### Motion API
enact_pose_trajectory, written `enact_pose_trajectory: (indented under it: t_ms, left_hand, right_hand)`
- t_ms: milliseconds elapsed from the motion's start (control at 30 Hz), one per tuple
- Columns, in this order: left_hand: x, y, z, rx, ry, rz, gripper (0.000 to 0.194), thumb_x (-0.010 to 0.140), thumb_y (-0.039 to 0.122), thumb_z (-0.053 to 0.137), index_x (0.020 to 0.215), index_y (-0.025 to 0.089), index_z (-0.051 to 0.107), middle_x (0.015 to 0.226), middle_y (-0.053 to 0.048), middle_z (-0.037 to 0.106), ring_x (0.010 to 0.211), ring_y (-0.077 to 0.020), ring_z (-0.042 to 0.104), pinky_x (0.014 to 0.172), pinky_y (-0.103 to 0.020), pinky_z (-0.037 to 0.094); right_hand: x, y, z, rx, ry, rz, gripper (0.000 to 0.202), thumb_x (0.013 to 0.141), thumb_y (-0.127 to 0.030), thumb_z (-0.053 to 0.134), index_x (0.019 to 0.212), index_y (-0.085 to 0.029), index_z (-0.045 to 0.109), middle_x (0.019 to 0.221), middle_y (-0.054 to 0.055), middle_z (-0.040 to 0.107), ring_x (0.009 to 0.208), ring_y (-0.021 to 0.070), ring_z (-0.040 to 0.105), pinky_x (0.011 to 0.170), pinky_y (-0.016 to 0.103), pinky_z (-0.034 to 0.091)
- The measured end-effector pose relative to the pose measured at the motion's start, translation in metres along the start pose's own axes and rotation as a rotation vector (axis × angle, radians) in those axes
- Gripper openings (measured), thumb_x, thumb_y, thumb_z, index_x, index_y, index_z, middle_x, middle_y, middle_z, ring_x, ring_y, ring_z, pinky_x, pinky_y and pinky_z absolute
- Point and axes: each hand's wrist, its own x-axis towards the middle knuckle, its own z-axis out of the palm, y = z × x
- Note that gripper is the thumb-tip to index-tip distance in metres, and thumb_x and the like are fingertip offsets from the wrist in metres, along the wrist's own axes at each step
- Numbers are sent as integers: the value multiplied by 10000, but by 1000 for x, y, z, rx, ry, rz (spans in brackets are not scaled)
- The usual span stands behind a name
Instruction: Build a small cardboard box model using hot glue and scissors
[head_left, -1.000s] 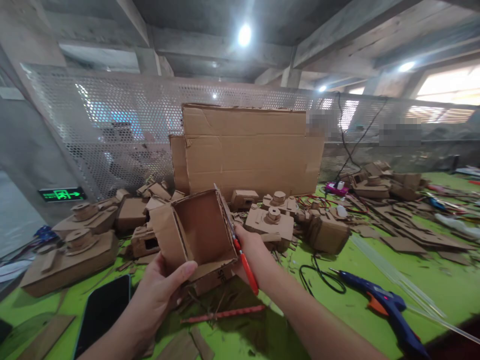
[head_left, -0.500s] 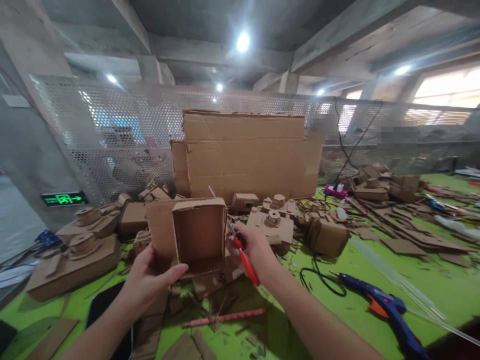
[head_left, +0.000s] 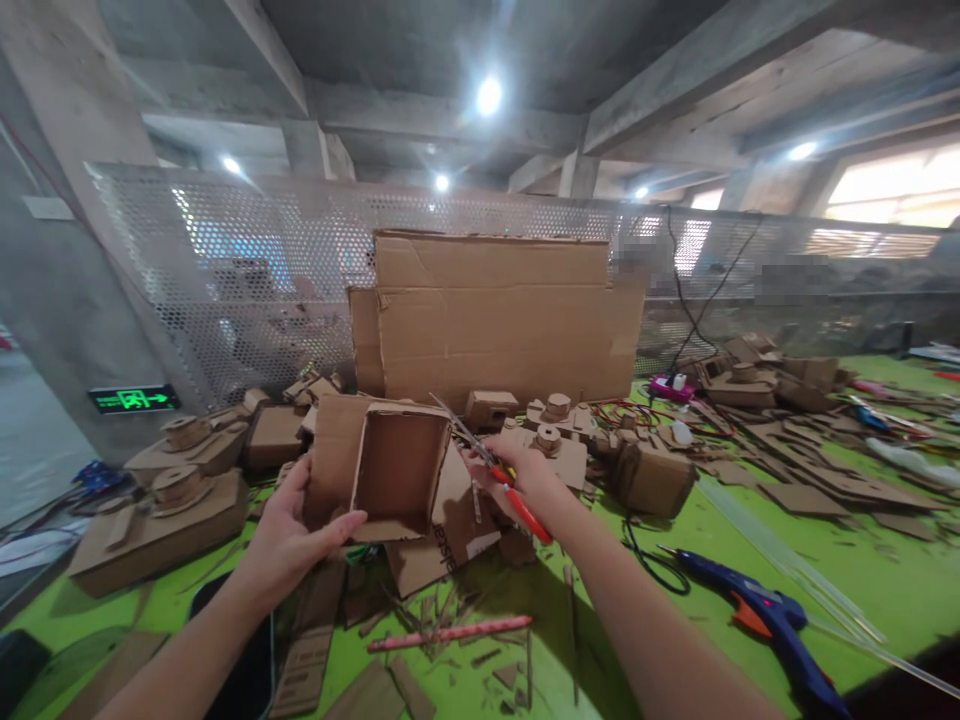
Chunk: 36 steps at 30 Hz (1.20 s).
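My left hand (head_left: 304, 535) grips a small open cardboard box (head_left: 401, 470) by its lower left side, thumb on the front edge. A flat cardboard flap (head_left: 334, 450) stands out from the box's left side. In my right hand (head_left: 517, 475) is a pair of scissors (head_left: 480, 445) with red handles. Their blades point up and left, close to the box's upper right edge; whether they touch it I cannot tell. Beneath the box lies a printed cardboard piece (head_left: 442, 540). Part of my right fingers is hidden behind the scissors.
Cardboard scraps and a pink pencil (head_left: 450, 634) lie on the green table. A blue glue gun (head_left: 757, 595) and clear glue sticks (head_left: 795, 560) are at right. Cardboard camera-like models (head_left: 161, 520) stand at left, a large cardboard panel (head_left: 510, 320) behind.
The box has tilted clockwise, its lower end swinging left. My right hand has moved slightly right with the scissors, away from the box's right side, exposing more of the printed piece below.
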Motion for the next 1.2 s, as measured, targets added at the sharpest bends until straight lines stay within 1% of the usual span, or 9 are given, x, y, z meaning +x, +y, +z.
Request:
enact_pose_trajectory:
  t_ms: [200,367,467,567,633,867,1000,1067,1200]
  left_hand:
    - [9,-10,-14,45,-88,-9,925,493,325,999,1321,170,616,1339,-172,717,1253,-396,657,1041,-481,549]
    - [2,0,-4,-168,-109,-181,665,602,334,962,1193,222,678,1027,-55,810,855,-247,784,679,-290,648]
    - [-8,3,8,-254,-44,-258,484,616,270,954,1037,190,730,848,0,788,605,-145,713,507,-206,598]
    - [-17,2,16,-312,-55,-313,393,668,236,923,1020,175,757,896,-28,806,653,-167,729,512,-227,617]
    - [-20,0,19,-342,-77,-356,341,738,244,876,1054,176,768,950,-56,819,733,-204,759,553,-261,641]
    - [-18,10,22,-323,-65,-432,106,754,101,795,858,96,776,781,-95,809,539,-201,724,432,-264,608]
    - [-14,12,21,-433,66,-360,160,801,-1,712,882,126,765,795,-49,820,583,-170,755,530,-244,649]
    - [-10,10,17,-512,129,-326,182,858,-5,653,842,152,744,783,-21,816,636,-173,778,611,-275,675]
    - [-2,7,10,-604,182,-311,282,962,44,533,761,149,701,819,-58,820,713,-202,800,675,-328,690]
  right_hand:
    - [-2,1,-1,4,24,57,281,817,-469,712,747,-196,714,570,-38,548,540,130,464,537,231,368]
    - [-5,-10,8,96,85,115,380,859,-572,680,779,-200,675,575,-27,549,538,131,494,522,226,401]
    - [-11,-21,25,391,21,193,447,958,-643,525,917,-207,616,544,-51,528,441,117,474,434,216,398]
    - [-19,-34,38,713,-110,240,425,936,-646,592,899,-226,542,537,-81,509,410,93,444,391,190,376]
    - [-22,-40,40,762,-140,222,416,932,-618,625,847,-227,512,538,-79,523,416,82,451,396,177,373]
    - [-19,-43,34,725,14,247,401,896,-597,677,863,-217,555,543,-71,536,433,111,525,423,208,408]
    - [-18,-37,33,610,16,143,374,953,-590,612,1004,-220,591,732,-2,663,696,189,706,669,287,543]
    - [-20,-37,32,494,-37,65,323,988,-547,568,1051,-231,589,820,14,675,793,194,699,749,302,536]
    - [-25,-40,34,231,-77,6,259,982,-467,559,1067,-223,579,725,-25,587,673,162,568,649,269,459]
